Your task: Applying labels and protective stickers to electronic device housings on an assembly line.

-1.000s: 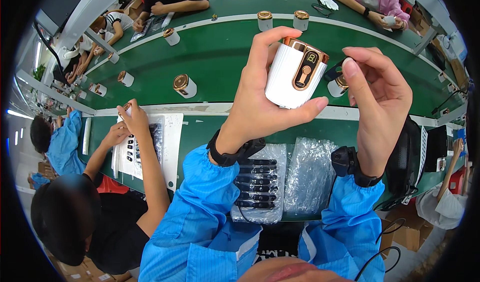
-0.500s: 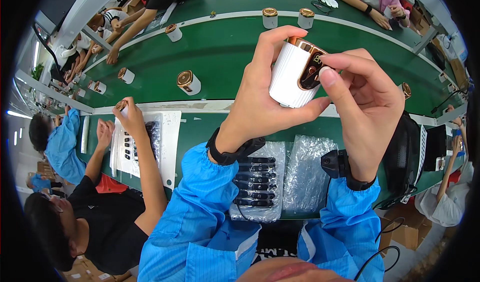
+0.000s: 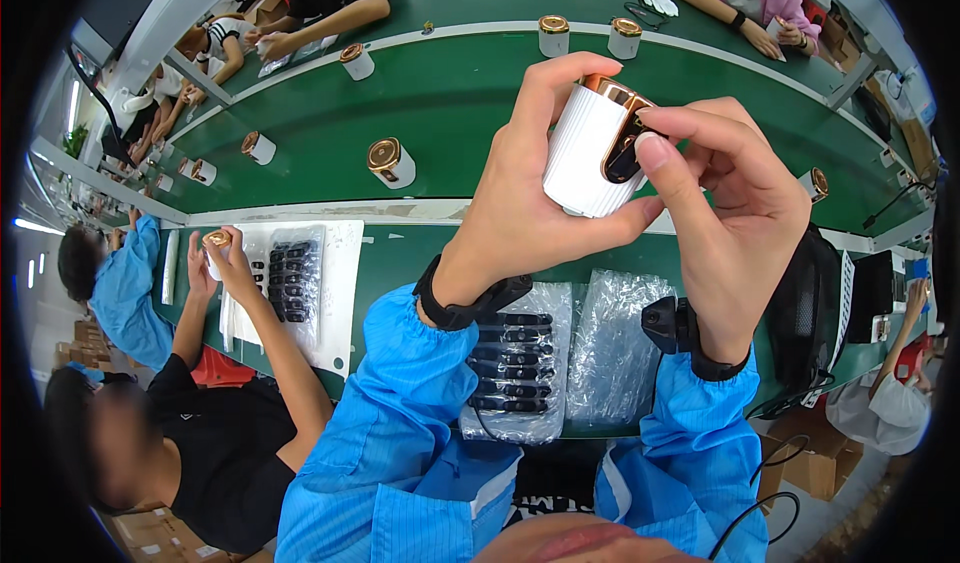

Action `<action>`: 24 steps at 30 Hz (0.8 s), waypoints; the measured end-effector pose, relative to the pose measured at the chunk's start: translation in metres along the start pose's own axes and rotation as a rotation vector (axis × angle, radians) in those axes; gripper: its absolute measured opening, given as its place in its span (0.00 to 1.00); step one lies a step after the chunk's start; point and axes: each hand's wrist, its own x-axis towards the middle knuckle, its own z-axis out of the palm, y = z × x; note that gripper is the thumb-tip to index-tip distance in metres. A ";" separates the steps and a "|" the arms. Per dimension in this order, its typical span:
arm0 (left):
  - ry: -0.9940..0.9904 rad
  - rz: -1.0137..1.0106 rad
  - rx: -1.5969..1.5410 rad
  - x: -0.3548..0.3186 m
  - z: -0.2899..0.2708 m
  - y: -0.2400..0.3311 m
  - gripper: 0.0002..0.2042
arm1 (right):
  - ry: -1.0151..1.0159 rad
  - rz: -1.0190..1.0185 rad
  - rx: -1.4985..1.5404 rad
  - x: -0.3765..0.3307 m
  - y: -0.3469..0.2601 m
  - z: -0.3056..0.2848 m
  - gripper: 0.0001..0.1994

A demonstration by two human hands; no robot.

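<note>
My left hand [image 3: 505, 198] wraps round a white ribbed cylindrical device [image 3: 583, 153] with a shiny rose-gold top, holding it tilted above the bench. On its right side is a glossy black panel [image 3: 622, 156] with a gold-edged button. My right hand [image 3: 745, 188] has thumb and index finger pinched together at the panel's right edge. Whatever lies between those fingertips is too small or hidden to tell. Below my wrists lies a clear plastic bag of several black panels [image 3: 512, 363], beside a crumpled clear plastic bag [image 3: 618, 348].
Similar white devices ride on the green conveyor belt [image 3: 310, 178], one [image 3: 391, 163] close by on the left. A co-worker [image 3: 220, 433] in black sits at my left, holding another device. A black mesh bag [image 3: 805, 303] stands at my right. Other people work across the belt.
The devices on the belt have shifted slightly right. My held device has tilted a little, and its lit digits no longer show. The left co-worker's hands have lowered, bringing both to their device.
</note>
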 end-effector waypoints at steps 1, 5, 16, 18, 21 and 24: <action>-0.002 0.002 0.001 0.000 0.000 0.000 0.46 | 0.000 -0.010 0.007 0.000 0.001 0.000 0.09; -0.006 -0.008 0.001 0.000 0.001 0.000 0.46 | 0.013 -0.021 -0.015 0.000 0.001 0.000 0.10; -0.014 0.005 -0.006 -0.001 0.000 0.000 0.51 | 0.004 -0.098 -0.131 0.009 0.018 -0.003 0.19; 0.029 0.006 -0.051 -0.001 0.002 -0.001 0.52 | -0.089 0.013 0.002 0.012 0.025 -0.007 0.21; -0.005 -0.032 -0.059 -0.002 0.000 0.002 0.53 | -0.269 0.238 0.269 0.016 0.034 -0.011 0.23; -0.009 -0.089 -0.063 -0.002 -0.003 0.004 0.51 | -0.262 0.239 0.312 0.020 0.040 -0.011 0.23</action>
